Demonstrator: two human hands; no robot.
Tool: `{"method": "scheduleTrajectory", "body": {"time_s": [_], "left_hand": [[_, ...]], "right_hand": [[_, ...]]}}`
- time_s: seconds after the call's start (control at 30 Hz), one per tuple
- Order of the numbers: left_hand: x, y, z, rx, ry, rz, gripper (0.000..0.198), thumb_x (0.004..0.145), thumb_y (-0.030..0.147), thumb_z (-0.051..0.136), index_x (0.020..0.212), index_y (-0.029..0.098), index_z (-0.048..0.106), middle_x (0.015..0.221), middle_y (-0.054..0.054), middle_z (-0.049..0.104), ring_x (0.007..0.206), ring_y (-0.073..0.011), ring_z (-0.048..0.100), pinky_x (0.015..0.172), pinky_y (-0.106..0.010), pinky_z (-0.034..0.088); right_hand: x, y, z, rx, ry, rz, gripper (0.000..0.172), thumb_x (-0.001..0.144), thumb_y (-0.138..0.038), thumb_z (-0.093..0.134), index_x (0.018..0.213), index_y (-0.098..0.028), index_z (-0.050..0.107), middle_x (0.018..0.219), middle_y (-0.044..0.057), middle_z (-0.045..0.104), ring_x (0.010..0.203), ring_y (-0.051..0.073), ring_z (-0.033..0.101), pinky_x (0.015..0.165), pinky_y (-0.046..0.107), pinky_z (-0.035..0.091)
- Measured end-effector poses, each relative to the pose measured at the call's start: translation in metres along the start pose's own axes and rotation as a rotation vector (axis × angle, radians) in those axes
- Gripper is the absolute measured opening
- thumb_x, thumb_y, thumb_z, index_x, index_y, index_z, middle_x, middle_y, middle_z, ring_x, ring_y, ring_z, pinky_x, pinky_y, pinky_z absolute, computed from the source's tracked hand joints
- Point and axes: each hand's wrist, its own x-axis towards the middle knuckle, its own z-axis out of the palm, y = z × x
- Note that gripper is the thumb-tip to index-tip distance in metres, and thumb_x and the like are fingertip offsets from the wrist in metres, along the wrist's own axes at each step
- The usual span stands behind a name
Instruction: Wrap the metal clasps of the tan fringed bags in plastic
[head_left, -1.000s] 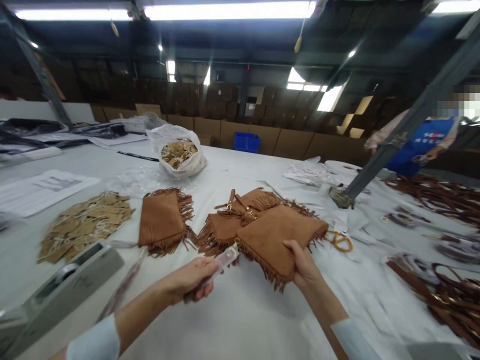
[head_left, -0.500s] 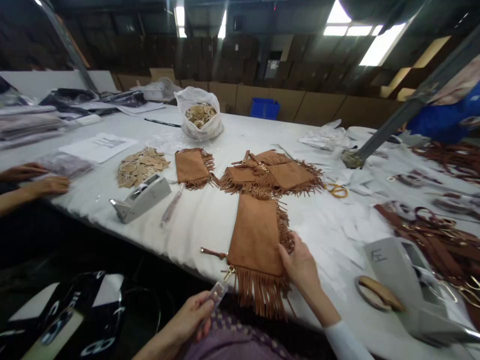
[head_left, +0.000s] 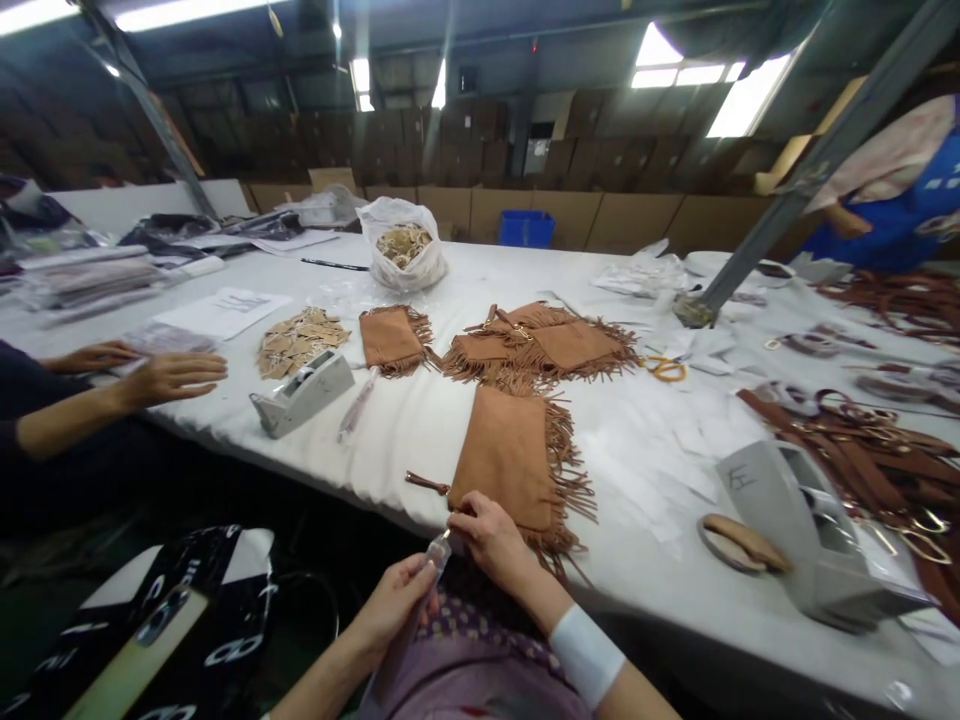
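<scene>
A brown fringed suede pouch (head_left: 504, 452) lies flat at the table's near edge, its fringe along the right side and bottom. A leather zipper pull (head_left: 427, 483) sticks out from its left side. My left hand (head_left: 391, 602) is closed round a strap wrapped in clear plastic (head_left: 439, 550), just off the table's edge. At the pouch's lower left corner, my right hand (head_left: 491, 540) pinches the metal clasp at the strap's end; the fingers hide most of the clasp. Behind lie a smaller fringed pouch (head_left: 391, 337) and a pile of fringed pouches (head_left: 574, 345).
Tape dispensers stand at left (head_left: 304, 393) and right (head_left: 810, 540). Orange-handled scissors (head_left: 666, 368), brown tags (head_left: 300, 342), a plastic bag of tags (head_left: 405, 245) and brown straps (head_left: 870, 460) lie around. A co-worker's hand (head_left: 169, 378) is at the left edge. A metal post (head_left: 757, 230) rises at right.
My right hand has left the pouch's fringed right side and moved left and down to the clasp. My left hand keeps its hold on the wrapped strap. The co-worker's hand has reached rightward.
</scene>
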Motion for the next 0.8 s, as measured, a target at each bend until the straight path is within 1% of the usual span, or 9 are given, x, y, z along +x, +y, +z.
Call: {"method": "scheduleTrajectory", "body": {"time_s": [0.13,0.2,0.3,0.43,0.57,0.67,0.7,0.77,0.8], "left_hand": [[0.019,-0.001,0.004,0.045,0.069,0.08,0.048,0.075,0.059,0.06,0.09,0.014,0.06,0.065,0.0,0.062,0.05,-0.0104,0.051,0.049,-0.021,0.032],[0.027,0.001,0.004,0.105,0.092,0.133,0.045,0.075,0.057,0.06,0.085,0.013,0.061,0.066,-0.001,0.063,0.053,-0.0113,0.054,0.052,-0.022,0.035],[0.035,0.008,0.005,0.166,0.112,0.168,0.045,0.074,0.057,0.06,0.075,0.012,0.062,0.063,-0.002,0.063,0.053,-0.0125,0.056,0.052,-0.023,0.036],[0.041,0.017,0.008,-0.062,0.05,0.013,0.04,0.066,0.049,0.071,0.073,0.011,0.062,0.063,-0.004,0.066,0.05,-0.0108,0.055,0.049,-0.021,0.034],[0.051,0.019,0.014,-0.224,0.061,-0.106,0.035,0.059,0.039,0.078,0.071,0.012,0.06,0.059,-0.004,0.065,0.045,-0.0097,0.053,0.046,-0.02,0.033],[0.059,0.018,0.017,-0.265,0.108,-0.128,0.032,0.058,0.036,0.078,0.068,0.013,0.058,0.056,-0.003,0.063,0.048,-0.0109,0.055,0.046,-0.02,0.034],[0.06,0.018,0.018,-0.283,0.118,-0.125,0.032,0.057,0.036,0.078,0.067,0.014,0.058,0.056,-0.002,0.063,0.05,-0.0108,0.056,0.048,-0.02,0.035],[0.06,0.019,0.018,-0.306,0.126,-0.109,0.033,0.056,0.035,0.08,0.066,0.013,0.058,0.054,0.0,0.061,0.049,-0.0091,0.054,0.049,-0.019,0.036],[0.059,0.02,0.018,-0.311,0.122,-0.1,0.033,0.056,0.037,0.08,0.066,0.013,0.059,0.053,0.0,0.06,0.047,-0.0081,0.052,0.048,-0.019,0.035]], "right_hand": [[0.0,0.007,0.003,0.109,-0.019,-0.037,0.016,0.082,-0.012,0.056,0.084,-0.021,0.069,0.09,0.003,0.065,0.084,0.015,0.058,0.072,0.024,0.042],[0.0,0.009,0.003,0.184,-0.023,-0.024,0.017,0.082,-0.013,0.055,0.084,-0.021,0.07,0.087,0.003,0.068,0.081,0.015,0.06,0.072,0.024,0.043],[0.0,0.011,0.004,0.332,0.027,0.049,0.024,0.084,-0.014,0.051,0.1,-0.021,0.068,0.091,0.005,0.07,0.083,0.016,0.062,0.076,0.025,0.045],[-0.002,0.013,0.005,0.448,0.05,0.127,0.043,0.084,-0.014,0.048,0.126,-0.023,0.052,0.092,0.004,0.07,0.085,0.017,0.064,0.079,0.028,0.046],[-0.004,0.012,0.0,0.55,0.048,0.161,0.052,0.081,-0.012,0.049,0.131,-0.02,0.044,0.092,0.004,0.072,0.088,0.018,0.065,0.086,0.032,0.046],[-0.009,0.007,-0.006,0.644,0.074,0.226,0.048,0.081,-0.018,0.051,0.129,-0.018,0.047,0.09,0.004,0.073,0.087,0.018,0.066,0.086,0.032,0.047],[-0.012,0.003,-0.006,0.664,0.099,0.287,0.043,0.082,-0.023,0.052,0.125,-0.018,0.051,0.086,0.004,0.073,0.082,0.018,0.067,0.082,0.031,0.049],[-0.02,-0.003,-0.002,0.692,0.147,0.481,0.033,0.084,-0.039,0.052,0.105,-0.016,0.063,0.073,0.004,0.072,0.063,0.017,0.065,0.065,0.026,0.05],[-0.024,-0.007,0.003,0.707,0.158,0.594,0.037,0.084,-0.048,0.051,0.092,-0.016,0.067,0.066,0.004,0.07,0.054,0.016,0.062,0.055,0.025,0.048]]}}
